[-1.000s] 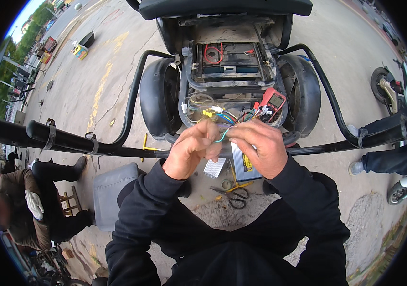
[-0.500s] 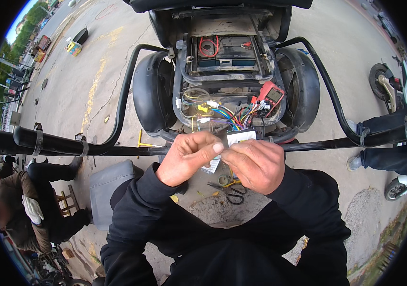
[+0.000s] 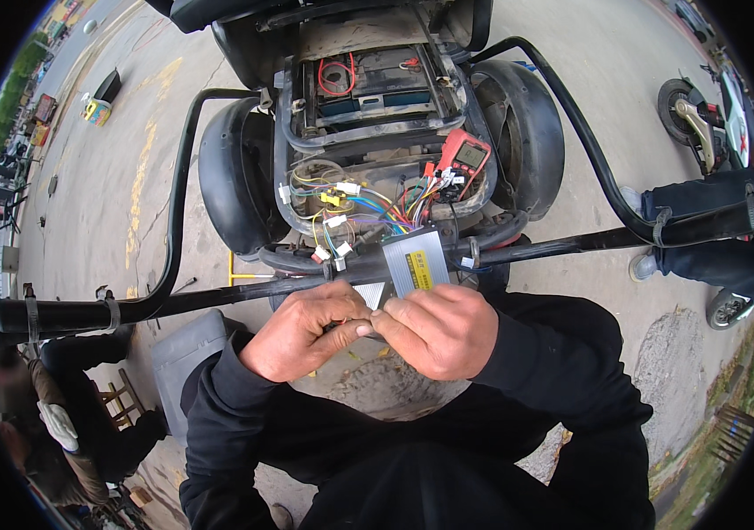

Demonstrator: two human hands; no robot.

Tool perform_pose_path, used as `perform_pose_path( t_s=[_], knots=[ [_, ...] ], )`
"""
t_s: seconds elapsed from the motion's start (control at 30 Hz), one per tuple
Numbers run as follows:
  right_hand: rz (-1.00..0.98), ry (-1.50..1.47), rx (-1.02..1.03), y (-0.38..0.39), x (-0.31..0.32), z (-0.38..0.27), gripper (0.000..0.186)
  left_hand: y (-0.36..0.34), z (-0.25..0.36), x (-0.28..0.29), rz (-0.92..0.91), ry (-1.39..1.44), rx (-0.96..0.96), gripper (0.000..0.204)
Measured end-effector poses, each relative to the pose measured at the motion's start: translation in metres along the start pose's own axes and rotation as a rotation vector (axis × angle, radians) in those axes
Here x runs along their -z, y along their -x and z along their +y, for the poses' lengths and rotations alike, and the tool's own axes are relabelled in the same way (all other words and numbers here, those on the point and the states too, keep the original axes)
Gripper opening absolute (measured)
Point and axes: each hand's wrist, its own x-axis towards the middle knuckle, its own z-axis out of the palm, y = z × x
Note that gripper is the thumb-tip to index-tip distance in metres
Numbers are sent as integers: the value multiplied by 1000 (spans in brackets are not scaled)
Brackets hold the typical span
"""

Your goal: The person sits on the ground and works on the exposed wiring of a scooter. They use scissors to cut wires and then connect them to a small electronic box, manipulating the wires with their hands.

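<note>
Head view: our L hand (image 3: 306, 331) & R hand (image 3: 437, 331) pinch closed, tips together; can't tell what's held. Silver box (image 3: 398, 258) w/ yellow, dark-print label (image 3: 418, 268) sits just past R hand, nr red multimeter (image 3: 454, 145).

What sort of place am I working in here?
Probably an outdoor repair spot: exposed wires on a vehicle frame, a red digital multimeter beside them, and concrete pavement underneath.

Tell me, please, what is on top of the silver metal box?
On the silver metal box is a yellow label; the right hand hides the box's lower end.
</note>
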Motion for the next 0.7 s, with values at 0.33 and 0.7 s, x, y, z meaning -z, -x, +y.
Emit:
perform_pose_path(
  t_s=[0.33,0.7],
  knots=[
    [-92,244,62,-1,3,0,27,-4,7,-13,34,31,336,21],
    [-4,223,-39,-7,1,-2,25,-6,-15,-23,235,745,329,31]
  ],
)
